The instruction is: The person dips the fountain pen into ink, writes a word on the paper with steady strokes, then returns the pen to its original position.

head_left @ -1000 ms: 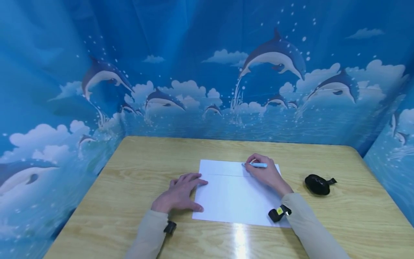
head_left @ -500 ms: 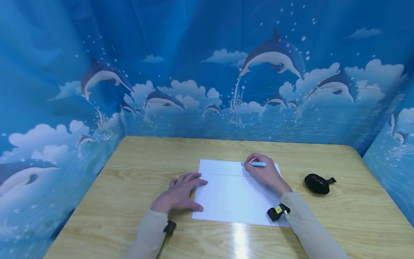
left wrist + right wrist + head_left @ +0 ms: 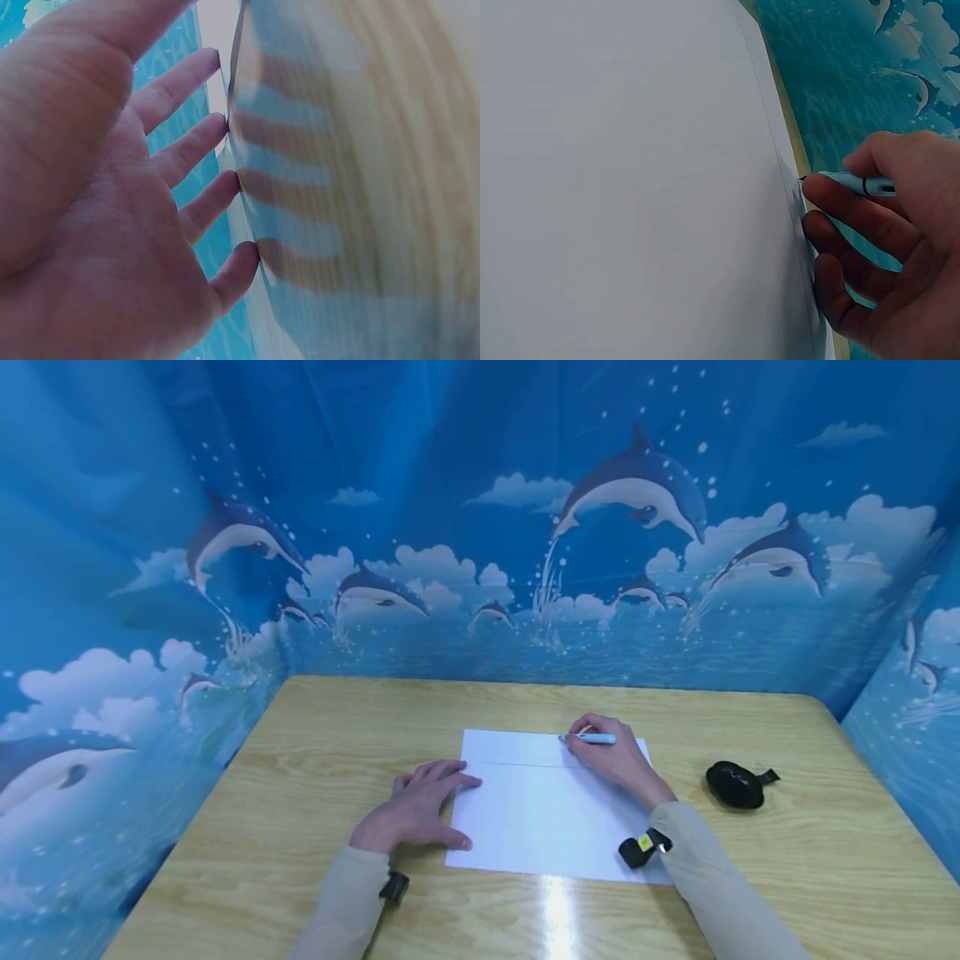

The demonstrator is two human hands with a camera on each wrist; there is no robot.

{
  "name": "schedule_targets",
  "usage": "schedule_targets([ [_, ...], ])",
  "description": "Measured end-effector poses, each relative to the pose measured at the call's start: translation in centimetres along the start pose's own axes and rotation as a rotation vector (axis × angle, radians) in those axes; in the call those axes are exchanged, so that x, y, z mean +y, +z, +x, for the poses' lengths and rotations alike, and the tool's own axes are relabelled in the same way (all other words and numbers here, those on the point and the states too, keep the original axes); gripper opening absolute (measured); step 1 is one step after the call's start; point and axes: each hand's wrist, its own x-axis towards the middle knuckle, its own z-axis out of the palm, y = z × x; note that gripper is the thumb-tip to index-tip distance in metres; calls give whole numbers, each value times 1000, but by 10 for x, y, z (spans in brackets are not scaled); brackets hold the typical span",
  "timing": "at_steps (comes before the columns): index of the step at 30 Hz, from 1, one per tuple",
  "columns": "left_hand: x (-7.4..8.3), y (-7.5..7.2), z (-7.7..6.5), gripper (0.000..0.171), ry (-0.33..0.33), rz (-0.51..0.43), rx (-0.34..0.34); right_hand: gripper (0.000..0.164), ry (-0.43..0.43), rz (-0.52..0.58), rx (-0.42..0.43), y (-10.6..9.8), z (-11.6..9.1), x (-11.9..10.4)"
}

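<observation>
A sheet of white paper (image 3: 540, 818) lies on the wooden table, with one thin dark line (image 3: 525, 765) drawn across its upper part. Over the sheet's upper right, my right hand (image 3: 615, 758) pinches a light blue pen (image 3: 598, 738) between thumb and fingers. In the right wrist view, the pen (image 3: 855, 182) has its dark tip at the paper, above the line; whether the tip touches cannot be told. My left hand (image 3: 420, 810) rests spread at the sheet's left edge, fingertips and thumb on the paper. The left wrist view shows its fingers (image 3: 206, 210) extended and apart.
A shiny black oval object (image 3: 737, 786) with a short strap lies on the table (image 3: 337, 718) right of the paper. A blue dolphin-printed curtain (image 3: 450, 527) stands behind the table and along its sides. Each wrist wears a small black camera.
My right hand and the pen have shifted very slightly up and to the left. The left hand, the paper and the drawn line look unchanged.
</observation>
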Motion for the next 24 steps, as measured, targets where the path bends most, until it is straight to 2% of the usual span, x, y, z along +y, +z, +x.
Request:
schedule_targets([
  [24,2,0,1,82,-46,-4,-17,16,27,11,-32,-1,-3,-3],
])
